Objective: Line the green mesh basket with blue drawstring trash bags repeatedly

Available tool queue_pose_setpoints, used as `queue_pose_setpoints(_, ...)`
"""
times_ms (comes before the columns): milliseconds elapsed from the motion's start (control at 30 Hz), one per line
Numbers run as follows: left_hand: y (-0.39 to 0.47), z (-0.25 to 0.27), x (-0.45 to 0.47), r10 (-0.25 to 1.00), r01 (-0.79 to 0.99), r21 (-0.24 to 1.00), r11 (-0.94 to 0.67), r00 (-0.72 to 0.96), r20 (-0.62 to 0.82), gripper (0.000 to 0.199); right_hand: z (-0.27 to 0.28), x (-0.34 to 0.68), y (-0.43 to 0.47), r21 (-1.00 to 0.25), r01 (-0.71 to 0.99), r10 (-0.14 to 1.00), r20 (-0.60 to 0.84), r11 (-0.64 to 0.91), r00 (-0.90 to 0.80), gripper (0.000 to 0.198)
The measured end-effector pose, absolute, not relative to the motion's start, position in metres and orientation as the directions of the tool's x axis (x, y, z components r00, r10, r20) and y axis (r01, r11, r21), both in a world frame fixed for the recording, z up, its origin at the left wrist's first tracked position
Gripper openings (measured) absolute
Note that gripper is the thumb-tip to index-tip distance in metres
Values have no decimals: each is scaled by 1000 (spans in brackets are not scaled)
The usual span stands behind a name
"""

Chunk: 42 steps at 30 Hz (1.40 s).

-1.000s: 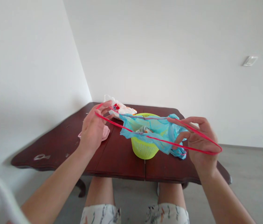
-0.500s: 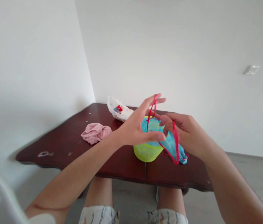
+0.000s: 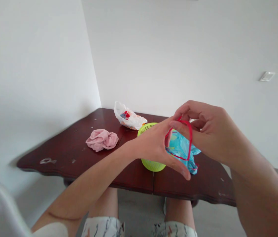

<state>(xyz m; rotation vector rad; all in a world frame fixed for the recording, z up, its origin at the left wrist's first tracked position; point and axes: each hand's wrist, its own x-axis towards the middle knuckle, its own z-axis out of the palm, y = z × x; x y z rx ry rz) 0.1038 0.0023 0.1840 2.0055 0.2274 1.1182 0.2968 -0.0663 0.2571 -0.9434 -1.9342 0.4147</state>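
Over the table, my right hand [image 3: 204,126] pinches the red drawstring [image 3: 190,141] between thumb and fingers. The cord hangs in a loop down to a thin blue plastic bag [image 3: 182,144] with a crumpled end. Stretched out beside the loop, my left hand [image 3: 157,141] has its thumb well apart from the fingers. Its fingertips reach my right fingers and are partly hidden there; the cord passes by them. Behind my left hand stands a lime-green perforated basket [image 3: 153,166], partly covered by the hand and the bag.
A crumpled pink cloth [image 3: 102,140] lies on the dark wooden table [image 3: 70,144], left of the basket. Farther back is a white plastic bag [image 3: 131,120] with red and blue things inside. White walls [image 3: 178,49] border the table behind and to the left.
The drawstring has come off the raised fingers of my left hand, which now point right. My right hand has moved up and right, pinching the cord. More of the basket's rim shows.
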Motion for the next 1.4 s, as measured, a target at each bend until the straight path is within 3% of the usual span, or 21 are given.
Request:
queue_pose_setpoints(133, 3, 181, 111, 473, -236, 711, -663, 604, 642, 48, 256, 292, -67, -577, 440, 713, 647, 689, -269, 12)
queue_pose_setpoints(200, 7, 178, 112, 497, -255, 717, -648, 572, 653, 39, 253, 293, -65, -549, 448, 687, 684, 705, -244, 10)
queue_pose_setpoints(367, 15, 173, 109, 604, -228, 813, -536, 570, 557, 53, 238, 293, -57, -522, 465, 654, 734, 715, -182, 11)
queue_pose_setpoints(533, 24, 174, 106, 677, -282, 826, -487, 476, 562, 68, 215, 293, -49, -466, 566, 609, 789, 680, -81, 18)
queue_pose_setpoints(800, 28, 168, 99, 654, -303, 855, -421, 552, 517, 66, 201, 290, -41, -482, 546, 602, 796, 685, -52, 21)
queue_pose_setpoints(900, 25, 165, 95, 638, -280, 856, -434, 575, 512, 60, 203, 288, -43, -469, 544, 603, 793, 696, -89, 8)
queue_pose_setpoints(1100, 28, 167, 94, 689, -356, 821, -447, 448, 569, 57, 197, 283, -40, -405, 540, 493, 870, 737, -20, 5)
queue_pose_setpoints(1400, 31, 169, 94, 703, -433, 818, -378, 441, 558, 57, 193, 278, -42, -496, 395, 529, 848, 773, 30, 4)
